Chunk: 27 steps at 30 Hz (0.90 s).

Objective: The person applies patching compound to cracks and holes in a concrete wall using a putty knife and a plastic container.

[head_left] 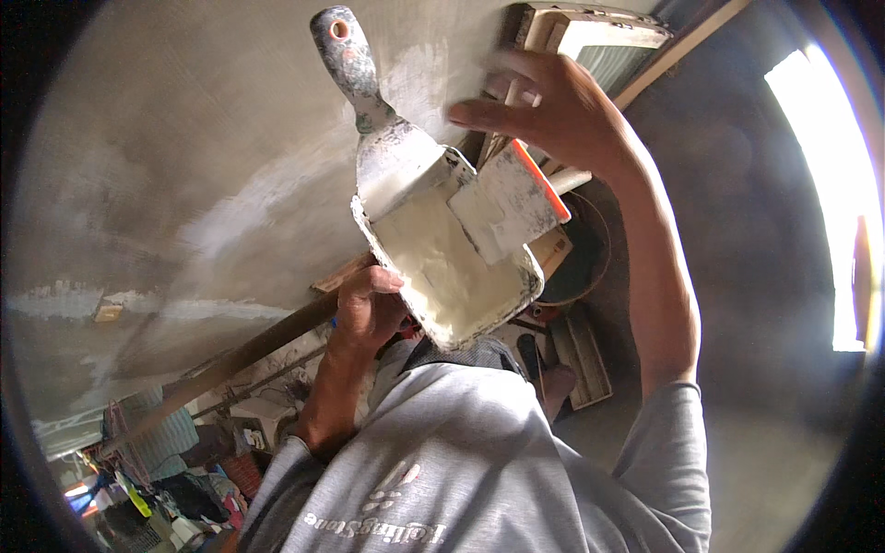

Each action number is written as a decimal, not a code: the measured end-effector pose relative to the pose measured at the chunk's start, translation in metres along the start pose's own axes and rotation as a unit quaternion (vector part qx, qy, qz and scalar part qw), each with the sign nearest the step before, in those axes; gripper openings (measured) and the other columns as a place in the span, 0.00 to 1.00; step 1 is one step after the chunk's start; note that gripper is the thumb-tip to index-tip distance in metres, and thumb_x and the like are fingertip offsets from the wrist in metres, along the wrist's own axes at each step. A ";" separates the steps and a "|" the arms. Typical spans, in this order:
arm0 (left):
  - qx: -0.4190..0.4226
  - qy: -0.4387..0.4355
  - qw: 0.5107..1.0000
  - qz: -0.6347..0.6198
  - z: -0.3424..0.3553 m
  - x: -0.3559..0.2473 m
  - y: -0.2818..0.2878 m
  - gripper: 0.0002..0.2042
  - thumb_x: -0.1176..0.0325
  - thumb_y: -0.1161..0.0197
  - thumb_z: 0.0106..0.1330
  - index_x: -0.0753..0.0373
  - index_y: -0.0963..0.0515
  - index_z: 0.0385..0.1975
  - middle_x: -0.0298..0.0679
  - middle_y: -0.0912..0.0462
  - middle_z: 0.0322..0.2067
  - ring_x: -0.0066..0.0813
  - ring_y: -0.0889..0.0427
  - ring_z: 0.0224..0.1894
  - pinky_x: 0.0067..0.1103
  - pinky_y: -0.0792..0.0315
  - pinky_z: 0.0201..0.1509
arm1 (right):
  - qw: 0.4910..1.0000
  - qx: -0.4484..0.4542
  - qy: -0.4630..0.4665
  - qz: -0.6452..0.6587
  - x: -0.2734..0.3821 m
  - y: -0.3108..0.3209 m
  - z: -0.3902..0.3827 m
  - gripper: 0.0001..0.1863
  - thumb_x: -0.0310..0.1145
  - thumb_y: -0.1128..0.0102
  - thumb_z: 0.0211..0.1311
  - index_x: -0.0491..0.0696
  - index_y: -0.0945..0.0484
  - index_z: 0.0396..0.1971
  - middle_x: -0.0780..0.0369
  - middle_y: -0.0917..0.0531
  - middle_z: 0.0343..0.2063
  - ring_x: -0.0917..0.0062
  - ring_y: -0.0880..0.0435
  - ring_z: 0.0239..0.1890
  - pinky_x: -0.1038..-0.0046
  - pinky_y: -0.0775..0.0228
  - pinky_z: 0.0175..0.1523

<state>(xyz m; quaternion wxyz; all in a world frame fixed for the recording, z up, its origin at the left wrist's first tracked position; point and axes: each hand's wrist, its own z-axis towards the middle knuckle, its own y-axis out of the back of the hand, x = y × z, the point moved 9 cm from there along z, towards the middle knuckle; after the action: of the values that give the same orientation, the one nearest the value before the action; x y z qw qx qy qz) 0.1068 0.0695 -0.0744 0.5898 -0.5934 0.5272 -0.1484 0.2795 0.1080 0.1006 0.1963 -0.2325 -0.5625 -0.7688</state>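
My left hand grips the left side of a crusted, squarish container holding creamy white paste. A putty knife with a speckled grey handle leans in it, handle toward the top. A flat scraper with an orange edge lies over the container's upper right corner. Just above that scraper, my right hand is raised with fingers curved and apart, holding nothing that I can see; some fingertips are blurred.
A plastered surface with white patches spans the left. Wooden frames are at the top, a round tub right of the container, piled clothes and a long beam lower left, a bright opening far right.
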 end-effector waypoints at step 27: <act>-0.046 -0.118 0.988 0.090 0.015 -0.027 0.005 0.21 0.71 0.46 0.41 0.69 0.32 0.40 0.42 0.26 0.34 0.33 0.25 0.38 0.26 0.30 0.44 | 0.970 0.076 0.225 -0.046 0.047 -0.073 -0.079 0.14 0.26 0.50 0.45 0.44 0.28 0.36 0.57 0.24 0.26 0.67 0.25 0.34 0.70 0.30 0.37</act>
<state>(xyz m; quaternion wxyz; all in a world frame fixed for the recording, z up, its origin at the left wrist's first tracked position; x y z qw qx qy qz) 0.1057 0.1002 -0.0707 0.6307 -0.5835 0.5116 0.0008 0.1894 0.0516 0.0512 0.2993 -0.0118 -0.5707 -0.7646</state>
